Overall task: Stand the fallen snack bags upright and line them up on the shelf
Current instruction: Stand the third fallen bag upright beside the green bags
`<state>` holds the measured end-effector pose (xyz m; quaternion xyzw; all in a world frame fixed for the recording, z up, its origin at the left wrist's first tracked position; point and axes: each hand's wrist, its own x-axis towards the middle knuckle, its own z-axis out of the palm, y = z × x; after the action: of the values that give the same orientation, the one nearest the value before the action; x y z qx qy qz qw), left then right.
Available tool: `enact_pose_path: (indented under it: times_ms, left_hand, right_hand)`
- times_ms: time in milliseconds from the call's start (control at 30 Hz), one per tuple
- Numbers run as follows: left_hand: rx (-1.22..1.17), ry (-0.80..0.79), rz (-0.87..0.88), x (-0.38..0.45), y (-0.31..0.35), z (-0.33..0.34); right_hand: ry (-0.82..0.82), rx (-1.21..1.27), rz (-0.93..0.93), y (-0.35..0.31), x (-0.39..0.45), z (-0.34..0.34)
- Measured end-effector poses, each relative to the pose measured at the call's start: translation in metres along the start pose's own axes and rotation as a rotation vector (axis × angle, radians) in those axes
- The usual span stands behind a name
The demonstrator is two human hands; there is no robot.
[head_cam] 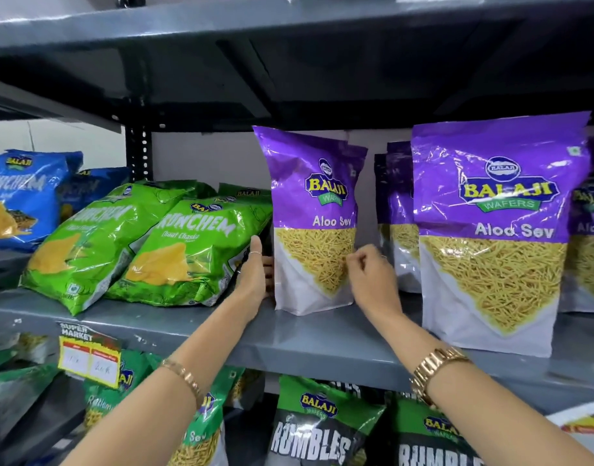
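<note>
A purple Aloo Sev bag stands upright at the middle of the grey shelf. My left hand lies flat against its lower left edge, fingers wrapped behind it. At the bag's lower right edge my right hand pinches with curled fingers. A larger-looking purple Aloo Sev bag stands upright near the shelf's front on the right, with more purple bags upright behind it. Green Crunchem bags lean back on the left of my left hand.
Blue Crunchem bags lie on the neighbouring shelf at far left. A black slotted upright post divides the two bays. A yellow price tag hangs from the shelf edge. Rumbles bags fill the shelf below.
</note>
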<state>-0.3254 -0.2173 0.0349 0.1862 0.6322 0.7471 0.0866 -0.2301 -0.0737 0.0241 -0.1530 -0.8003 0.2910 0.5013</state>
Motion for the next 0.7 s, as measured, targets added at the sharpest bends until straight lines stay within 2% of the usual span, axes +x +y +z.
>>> enact_pose_path:
  times_ms: [67,100,167,233,333,433,533,700]
  left_hand:
    - [0.101,0.142,0.14,-0.001,-0.004,-0.005]
    - [0.146,0.147,0.204,-0.003,-0.006,-0.007]
    - [0.258,0.048,0.268,-0.009,-0.011,-0.007]
    - [0.384,-0.073,0.31,-0.016,-0.014,-0.004]
    - [0.462,-0.071,0.372,-0.015,-0.015,-0.003]
    - [0.517,-0.07,0.363,-0.005,-0.017,-0.006]
    - [0.45,-0.137,0.315,0.007,-0.02,-0.013]
    - [0.398,-0.199,0.284,0.011,-0.022,-0.014]
  right_hand:
    - [-0.06,-0.013,0.129,0.006,0.005,0.001]
    - [-0.129,-0.01,0.194,0.009,0.007,0.004]
    - [-0.253,0.088,0.268,0.012,0.009,0.011]
    - [-0.331,0.271,0.257,0.011,0.007,0.015]
    - [-0.369,0.466,0.297,0.006,0.005,0.014]
    - [-0.387,0.516,0.334,0.003,0.007,0.008]
    - [-0.401,0.44,0.266,0.001,0.003,0.003]
    - [-0.252,0.168,0.2,0.002,-0.002,-0.001]
